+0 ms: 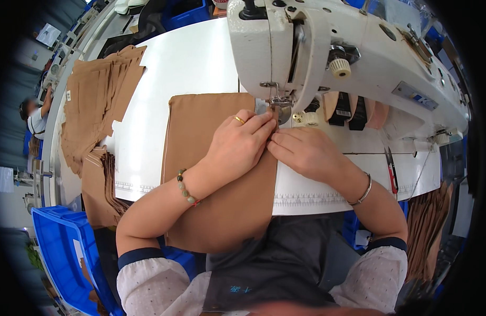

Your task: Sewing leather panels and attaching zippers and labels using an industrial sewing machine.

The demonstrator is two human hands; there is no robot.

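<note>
A: What do we have under the needle?

B: We see a large tan rectangular piece of woven fabric (211,174) lying flat on the white sewing table (185,63), its right edge running up to the presser foot of the white industrial sewing machine (327,58). Its lower end hangs over the table's front edge toward our lap.

A: And our hands?

B: Our left hand (240,145), with a gold ring and a beaded bracelet at the wrist, lies on the cloth with its fingers bent, pinching the edge just below the foot. Our right hand (303,150), a silver bangle at the wrist, meets it fingertip to fingertip, pressing on that same edge. Both grip the fabric; neither is slack.

A: What lies around us?

B: A spread stack of cut tan fabric pieces (98,100) sits at the table's left, well apart from our hands. A blue plastic bin (64,253) stands lower left. Red-handled scissors (392,171) rest on the table to our right. Another person works far left.
</note>
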